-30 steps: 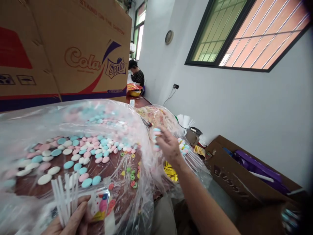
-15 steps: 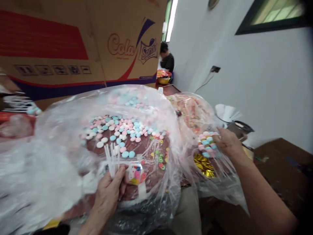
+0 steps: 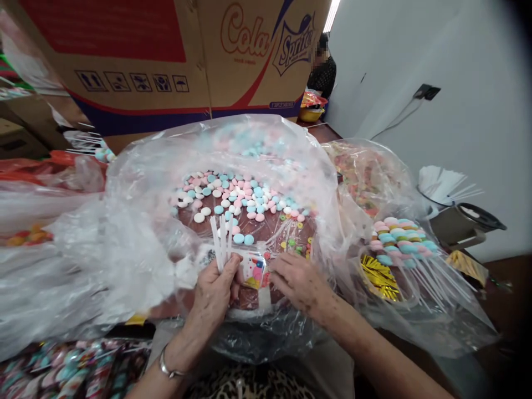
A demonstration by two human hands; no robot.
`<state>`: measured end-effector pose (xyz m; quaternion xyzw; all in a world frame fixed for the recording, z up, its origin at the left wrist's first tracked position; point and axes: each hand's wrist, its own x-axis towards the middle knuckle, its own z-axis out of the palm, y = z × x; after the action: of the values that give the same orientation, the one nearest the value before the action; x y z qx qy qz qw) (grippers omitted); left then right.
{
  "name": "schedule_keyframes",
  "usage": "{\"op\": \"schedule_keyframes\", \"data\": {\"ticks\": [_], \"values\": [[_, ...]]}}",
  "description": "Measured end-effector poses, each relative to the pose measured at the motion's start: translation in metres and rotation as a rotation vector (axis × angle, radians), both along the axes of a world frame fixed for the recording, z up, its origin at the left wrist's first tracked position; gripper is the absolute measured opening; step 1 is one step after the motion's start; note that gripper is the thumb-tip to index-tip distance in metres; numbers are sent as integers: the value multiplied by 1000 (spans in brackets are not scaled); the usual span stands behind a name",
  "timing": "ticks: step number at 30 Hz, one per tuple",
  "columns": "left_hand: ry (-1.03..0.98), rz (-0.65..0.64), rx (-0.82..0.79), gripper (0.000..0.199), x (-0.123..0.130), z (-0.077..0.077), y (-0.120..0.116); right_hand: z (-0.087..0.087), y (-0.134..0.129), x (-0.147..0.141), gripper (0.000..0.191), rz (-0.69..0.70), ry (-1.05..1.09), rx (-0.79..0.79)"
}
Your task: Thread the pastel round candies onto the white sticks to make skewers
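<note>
Several white sticks (image 3: 222,241) stand upright in my left hand (image 3: 216,288), its thumb and fingers closed round their lower ends. Beside that hand lies a clear packet (image 3: 253,271) with a colourful print. My right hand (image 3: 297,282) is at the packet's right edge, fingers bent and pressed together; what they hold, if anything, is hidden. Beyond both hands, pink, blue and white round candies (image 3: 233,194) spill from a large clear plastic bag (image 3: 141,166). Small green, yellow and red ring candies (image 3: 292,243) lie just past my right hand.
On the right lie candies on white sticks (image 3: 401,241) beside gold tinsel (image 3: 379,277). Behind them are another candy bag (image 3: 366,166), more white sticks (image 3: 444,183) and a metal jug (image 3: 461,224). A large cardboard box (image 3: 145,50) stands at the back; a person (image 3: 325,72) sits beyond.
My right hand has come from the stick candies on the right to the printed packet, leaving them lying there. My left hand still holds the white sticks. The view has shifted.
</note>
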<state>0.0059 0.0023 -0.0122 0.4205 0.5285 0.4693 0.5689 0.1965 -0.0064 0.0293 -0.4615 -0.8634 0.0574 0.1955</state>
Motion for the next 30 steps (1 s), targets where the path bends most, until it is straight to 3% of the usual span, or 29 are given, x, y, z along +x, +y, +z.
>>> {"op": "schedule_keyframes", "data": {"ticks": [7, 13, 16, 20, 23, 30], "values": [[26, 15, 12, 38, -1, -6, 1, -10, -6, -20, 6, -81, -210, -13], [109, 10, -19, 37, 0, 0, 1, -21, -14, -24, 9, -44, -158, 38], [121, -3, -51, 39, 0, 3, 1, -14, -5, -16, 14, -25, 16, -65], [86, -16, -39, 41, 1, 2, 1, -2, 21, 7, 16, -156, 232, -99], [67, -13, -32, 42, 1, -1, 1, -4, 39, 25, 18, -241, 198, -49], [48, -11, -33, 45, 2, -2, 0, -17, 49, 39, 20, -225, 145, -35]]}}
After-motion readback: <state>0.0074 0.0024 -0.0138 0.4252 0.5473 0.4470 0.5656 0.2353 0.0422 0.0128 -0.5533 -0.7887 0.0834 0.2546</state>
